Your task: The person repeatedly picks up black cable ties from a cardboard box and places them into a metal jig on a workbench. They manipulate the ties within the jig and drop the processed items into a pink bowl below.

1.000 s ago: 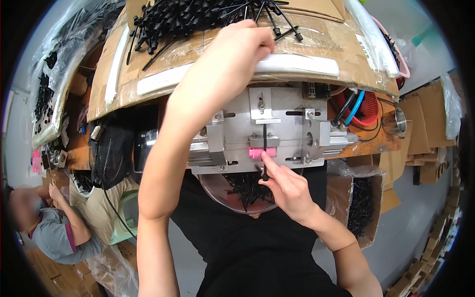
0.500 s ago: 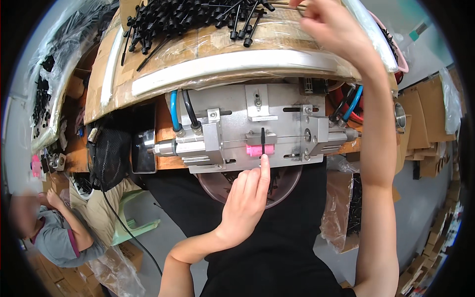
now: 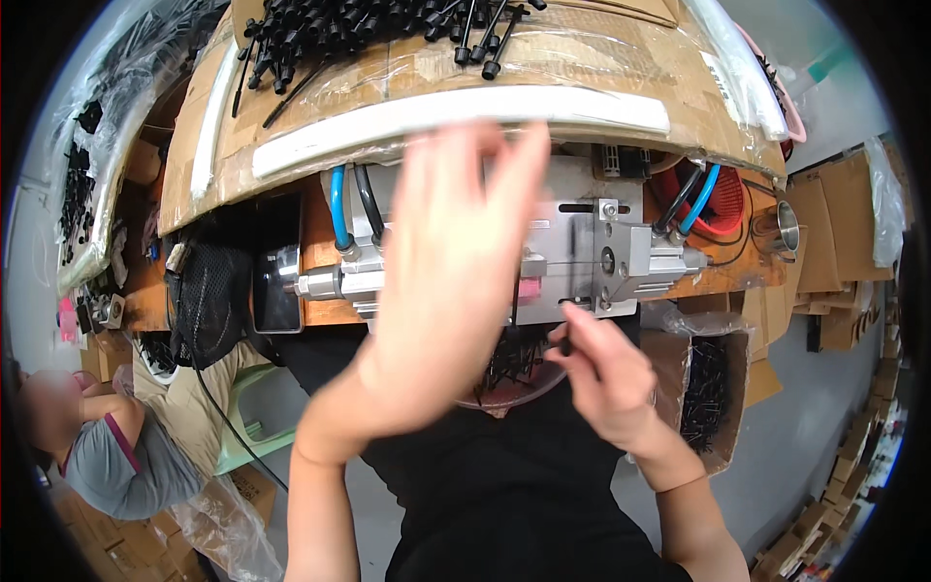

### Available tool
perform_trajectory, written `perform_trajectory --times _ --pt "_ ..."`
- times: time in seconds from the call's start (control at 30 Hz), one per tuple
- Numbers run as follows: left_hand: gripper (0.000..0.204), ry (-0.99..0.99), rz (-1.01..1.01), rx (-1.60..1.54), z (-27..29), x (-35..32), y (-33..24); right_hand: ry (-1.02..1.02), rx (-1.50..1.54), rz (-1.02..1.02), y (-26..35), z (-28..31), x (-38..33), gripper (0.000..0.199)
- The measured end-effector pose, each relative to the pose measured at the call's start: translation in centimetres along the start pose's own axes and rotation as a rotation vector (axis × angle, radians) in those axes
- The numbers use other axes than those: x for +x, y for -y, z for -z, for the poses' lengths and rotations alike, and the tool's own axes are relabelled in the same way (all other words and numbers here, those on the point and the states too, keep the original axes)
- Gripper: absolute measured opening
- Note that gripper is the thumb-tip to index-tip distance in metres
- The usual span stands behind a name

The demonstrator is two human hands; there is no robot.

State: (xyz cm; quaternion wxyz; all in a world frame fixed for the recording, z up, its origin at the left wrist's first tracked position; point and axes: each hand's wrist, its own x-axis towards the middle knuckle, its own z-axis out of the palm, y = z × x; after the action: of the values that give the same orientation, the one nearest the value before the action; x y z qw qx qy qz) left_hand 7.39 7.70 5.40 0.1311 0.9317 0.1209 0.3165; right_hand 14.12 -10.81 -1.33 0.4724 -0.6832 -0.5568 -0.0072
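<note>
A metal clamping fixture (image 3: 621,254) with a cylinder at each side lies before me, a small pink block (image 3: 529,288) at its middle. My left hand (image 3: 451,252), blurred by motion, passes above its left half. The fingers stretch out, thumb apart, and I see nothing in them. Beside that hand a thin black rod (image 3: 514,296) shows at the front of the fixture. Near the front right edge, my right hand (image 3: 613,378) pinches a small black part (image 3: 565,341), mostly hidden by the fingers. A translucent reddish bowl (image 3: 499,398) holding black rod parts sits below the fixture.
Many black rod parts (image 3: 339,39) are piled on a cardboard surface (image 3: 582,68) behind the fixture. Blue hoses (image 3: 339,209) rise from the cylinders. A red basket (image 3: 722,199) and metal cup (image 3: 776,231) stand right. At lower left, another person (image 3: 126,456) sits.
My right hand has come down from the pile to the fixture's front right, with a black part in its fingers. My left hand has left the pink block and moved up and left.
</note>
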Motion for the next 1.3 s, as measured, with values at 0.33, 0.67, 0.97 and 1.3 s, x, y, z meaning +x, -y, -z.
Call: perform_trajectory --times 0.33,0.67,0.97,1.3 --pt "0.018 0.095 -0.131 -0.244 0.2 7.3 5.7 0.106 -0.033 0.019 -0.9 -4.0 -0.5 0.066" --pt "0.063 0.153 0.061 0.082 -2.1 -10.3 -3.3 0.026 -0.043 -0.175 0.3 0.7 0.2 0.051" --pt "0.067 0.26 0.085 0.162 -3.6 -10.3 -3.8 -0.073 0.028 -0.281 0.2 2.5 0.2 0.048" --pt "0.066 0.262 0.141 0.055 -2.1 -10.3 -3.7 -0.038 -0.163 0.011 0.2 1.2 5.0 0.047"
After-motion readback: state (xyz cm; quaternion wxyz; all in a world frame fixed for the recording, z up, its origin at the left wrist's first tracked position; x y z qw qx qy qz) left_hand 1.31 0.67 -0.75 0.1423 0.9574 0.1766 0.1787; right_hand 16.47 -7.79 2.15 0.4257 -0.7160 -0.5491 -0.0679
